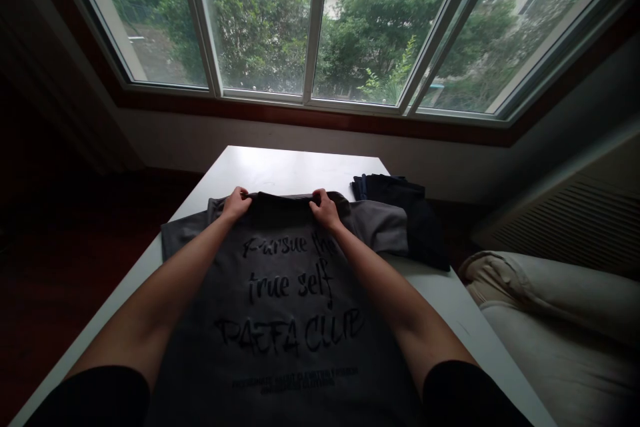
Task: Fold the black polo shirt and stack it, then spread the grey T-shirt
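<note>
A dark grey T-shirt (290, 307) with black lettering lies spread over the white table (300, 163), its collar end away from me. My left hand (236, 203) pinches the shirt's far edge at the left of the collar. On the other side of the collar, my right hand (325, 209) grips the same edge with fingers closed. Both sleeves stretch out sideways, the right one rumpled and touching a dark folded garment (427, 230). The shirt's near end runs out of view below.
Past the table stand a low wall and a wide window (310, 27) with trees outside. To the right is a beige cushioned seat (555, 320), with a slatted panel (580, 220) behind it. Dark reddish floor (65, 267) lies to the left.
</note>
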A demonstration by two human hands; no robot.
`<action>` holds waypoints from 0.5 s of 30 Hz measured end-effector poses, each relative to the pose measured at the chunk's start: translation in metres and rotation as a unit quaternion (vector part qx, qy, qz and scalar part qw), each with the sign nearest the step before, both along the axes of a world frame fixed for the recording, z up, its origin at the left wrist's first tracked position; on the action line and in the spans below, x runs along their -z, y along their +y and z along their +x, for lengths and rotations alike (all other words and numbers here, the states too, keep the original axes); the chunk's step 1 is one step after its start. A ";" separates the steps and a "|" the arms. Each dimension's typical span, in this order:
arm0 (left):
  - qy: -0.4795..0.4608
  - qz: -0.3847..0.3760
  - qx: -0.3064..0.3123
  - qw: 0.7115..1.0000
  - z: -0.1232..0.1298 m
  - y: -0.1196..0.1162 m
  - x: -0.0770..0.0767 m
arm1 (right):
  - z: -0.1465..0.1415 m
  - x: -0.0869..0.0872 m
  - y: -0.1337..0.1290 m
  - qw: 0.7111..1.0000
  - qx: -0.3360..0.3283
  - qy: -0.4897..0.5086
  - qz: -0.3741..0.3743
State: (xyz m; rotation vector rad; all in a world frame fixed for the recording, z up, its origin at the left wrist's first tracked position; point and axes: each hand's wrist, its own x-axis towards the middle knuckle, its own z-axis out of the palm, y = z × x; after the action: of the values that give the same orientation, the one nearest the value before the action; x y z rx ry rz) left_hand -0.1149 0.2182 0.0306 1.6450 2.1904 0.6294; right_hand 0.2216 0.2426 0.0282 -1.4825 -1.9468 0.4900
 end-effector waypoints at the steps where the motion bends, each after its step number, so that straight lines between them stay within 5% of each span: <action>1: 0.001 0.006 -0.006 1.000 0.003 0.002 0.001 | -0.001 0.000 0.002 1.000 -0.011 -0.001 0.006; 6: 0.036 0.016 0.013 0.999 0.023 -0.002 0.012 | -0.002 0.010 0.007 0.993 -0.079 -0.085 -0.004; 15: 0.170 -0.049 0.022 0.984 0.042 -0.042 0.033 | 0.005 0.032 -0.010 0.961 -0.072 -0.261 -0.059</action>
State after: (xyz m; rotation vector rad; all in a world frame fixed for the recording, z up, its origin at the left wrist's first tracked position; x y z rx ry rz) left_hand -0.0725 0.1765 -0.0025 1.8542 2.3627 0.2370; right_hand 0.2269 0.2325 -0.0039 -1.6749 -2.4836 0.2962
